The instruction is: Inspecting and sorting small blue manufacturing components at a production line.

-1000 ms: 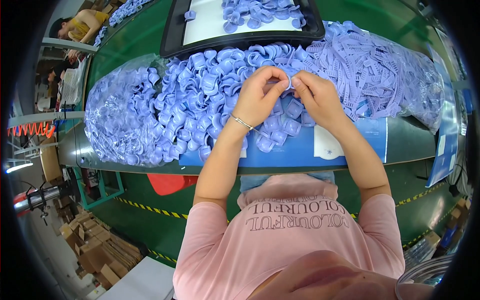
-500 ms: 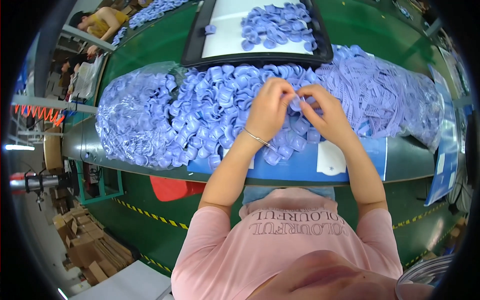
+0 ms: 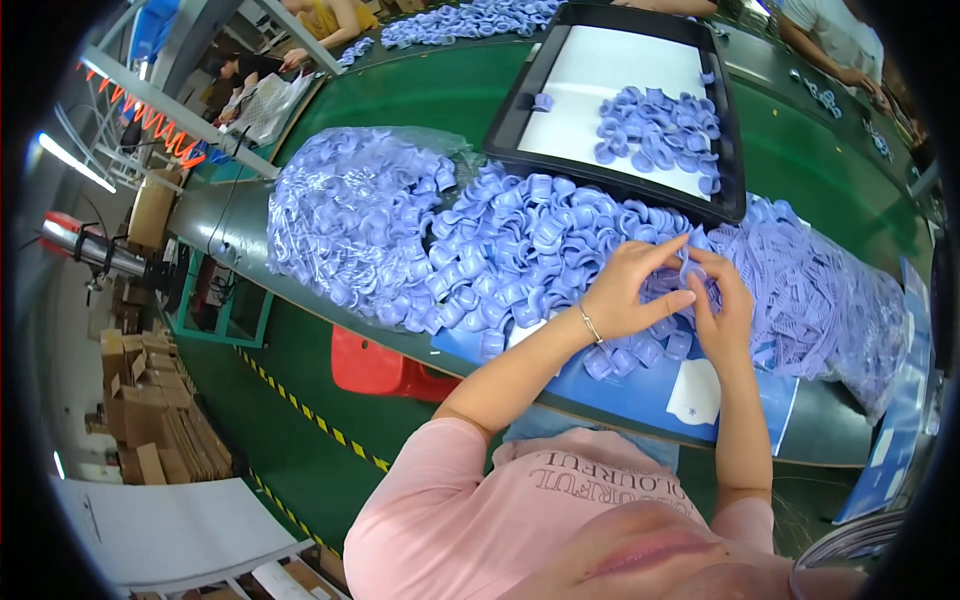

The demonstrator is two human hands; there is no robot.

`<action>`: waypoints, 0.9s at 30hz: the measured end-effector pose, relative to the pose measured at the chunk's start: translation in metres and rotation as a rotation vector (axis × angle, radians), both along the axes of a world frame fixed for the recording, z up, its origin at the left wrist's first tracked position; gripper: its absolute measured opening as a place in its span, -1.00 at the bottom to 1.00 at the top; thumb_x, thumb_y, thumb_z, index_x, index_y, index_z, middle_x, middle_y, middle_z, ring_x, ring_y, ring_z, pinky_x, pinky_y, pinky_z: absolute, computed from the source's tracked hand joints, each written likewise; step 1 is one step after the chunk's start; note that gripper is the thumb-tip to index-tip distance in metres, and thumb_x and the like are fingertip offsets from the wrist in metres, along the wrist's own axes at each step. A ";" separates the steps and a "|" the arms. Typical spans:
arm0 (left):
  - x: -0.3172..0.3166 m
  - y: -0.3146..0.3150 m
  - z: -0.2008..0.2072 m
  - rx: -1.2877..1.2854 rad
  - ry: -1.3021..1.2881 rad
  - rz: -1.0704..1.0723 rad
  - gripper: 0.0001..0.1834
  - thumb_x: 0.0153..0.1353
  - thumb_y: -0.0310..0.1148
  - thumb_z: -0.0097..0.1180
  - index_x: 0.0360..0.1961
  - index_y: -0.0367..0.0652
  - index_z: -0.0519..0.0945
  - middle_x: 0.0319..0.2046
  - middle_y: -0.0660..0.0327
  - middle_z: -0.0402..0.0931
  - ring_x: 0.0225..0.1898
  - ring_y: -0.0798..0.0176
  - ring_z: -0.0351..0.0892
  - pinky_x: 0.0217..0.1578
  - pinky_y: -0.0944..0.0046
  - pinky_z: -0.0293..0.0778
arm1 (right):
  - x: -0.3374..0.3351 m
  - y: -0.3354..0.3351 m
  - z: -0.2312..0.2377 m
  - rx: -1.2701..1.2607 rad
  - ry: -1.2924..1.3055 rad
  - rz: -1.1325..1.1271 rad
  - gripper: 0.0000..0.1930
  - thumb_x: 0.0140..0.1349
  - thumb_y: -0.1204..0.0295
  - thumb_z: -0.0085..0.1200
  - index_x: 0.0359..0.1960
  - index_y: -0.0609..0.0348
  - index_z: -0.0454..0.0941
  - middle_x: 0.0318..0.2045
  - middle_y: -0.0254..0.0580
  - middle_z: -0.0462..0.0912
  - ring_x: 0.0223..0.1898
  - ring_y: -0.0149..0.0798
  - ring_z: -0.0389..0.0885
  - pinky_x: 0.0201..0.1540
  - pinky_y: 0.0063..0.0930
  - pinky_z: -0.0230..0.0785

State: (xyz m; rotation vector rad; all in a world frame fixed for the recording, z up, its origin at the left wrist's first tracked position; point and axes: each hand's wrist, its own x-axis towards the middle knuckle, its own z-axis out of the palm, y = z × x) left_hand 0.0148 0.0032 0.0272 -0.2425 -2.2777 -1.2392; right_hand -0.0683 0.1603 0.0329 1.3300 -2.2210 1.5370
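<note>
Both my hands meet over the right part of a heap of shiny purple curved plastic pieces (image 3: 540, 225). Between my fingertips is one small purple plastic piece (image 3: 688, 266), partly hidden by the fingers. My right hand (image 3: 728, 305) pinches it from the right with thumb and forefinger. From the left, the fingers and thumb of my left hand (image 3: 632, 290) curve around it and touch it. Just right of my hands lies a pile of flat purple slotted straps (image 3: 790, 290). Several loose curved pieces (image 3: 635, 352) lie below my hands on a blue sheet (image 3: 590, 385).
Behind the heap stands a black-rimmed tray (image 3: 515, 100) holding more purple pieces on its white bottom. A clear plastic bag (image 3: 345, 225) full of pieces lies at left. Below the table edge is a red stool (image 3: 375, 365). Other people work across the green table (image 3: 440, 90).
The view has swung, so the table and my hands appear lower and further right. My left fingers have spread wider around the small purple piece. My right hand still pinches it.
</note>
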 end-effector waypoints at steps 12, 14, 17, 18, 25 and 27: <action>-0.003 0.009 -0.002 -0.175 0.058 0.070 -0.56 0.14 -0.47 0.12 0.10 -0.12 0.49 -0.25 0.15 0.60 -0.18 0.13 0.56 0.10 0.08 0.27 | -0.009 0.003 -0.017 -0.177 -0.336 -0.036 -0.90 0.32 0.47 -0.02 -0.25 0.25 0.39 -0.24 -0.20 0.61 -0.23 -0.46 0.52 -0.14 -0.60 0.37; -0.002 0.008 0.002 -0.184 0.059 0.070 -0.60 0.12 -0.49 0.11 0.04 -0.12 0.52 -0.27 0.18 0.61 -0.19 0.20 0.57 0.16 0.03 0.18 | -0.017 0.006 -0.028 -0.267 -0.624 0.045 -0.91 0.31 0.49 -0.01 -0.25 0.25 0.38 -0.28 -0.26 0.59 -0.22 -0.49 0.52 -0.14 -0.65 0.35; 0.001 0.007 0.000 -0.187 0.042 0.093 -0.59 0.09 -0.48 0.14 0.03 -0.13 0.51 -0.30 0.22 0.61 -0.19 0.21 0.57 0.15 0.03 0.18 | -0.011 -0.002 -0.024 -0.316 -0.642 0.008 -0.90 0.25 0.52 0.08 -0.27 0.26 0.43 -0.34 -0.29 0.58 -0.28 -0.49 0.54 -0.21 -0.66 0.37; 0.001 0.006 0.000 -0.126 0.016 0.100 -0.57 0.07 -0.46 0.16 0.03 -0.13 0.50 -0.31 0.23 0.62 -0.19 0.21 0.57 0.15 0.04 0.18 | -0.009 -0.004 -0.019 -0.319 -0.629 0.011 -0.90 0.25 0.52 0.08 -0.27 0.26 0.43 -0.34 -0.29 0.58 -0.28 -0.49 0.54 -0.21 -0.66 0.37; -0.001 0.006 -0.010 0.049 -0.035 0.116 -0.62 0.09 -0.38 0.20 -0.02 -0.14 0.53 -0.34 0.21 0.63 -0.29 0.19 0.61 0.17 0.07 0.19 | 0.003 -0.006 -0.005 -0.099 -0.098 -0.133 -0.89 0.10 0.54 0.20 -0.37 0.29 0.53 -0.45 -0.15 0.63 -0.43 -0.32 0.65 -0.34 -0.52 0.45; -0.001 0.005 -0.013 -0.001 -0.026 0.102 -0.67 0.10 -0.38 0.20 -0.06 -0.14 0.56 -0.36 0.20 0.63 -0.32 0.19 0.61 0.17 0.05 0.19 | 0.003 -0.006 -0.004 -0.101 -0.112 -0.166 -0.89 0.10 0.54 0.20 -0.37 0.29 0.53 -0.46 -0.15 0.63 -0.43 -0.32 0.65 -0.34 -0.52 0.45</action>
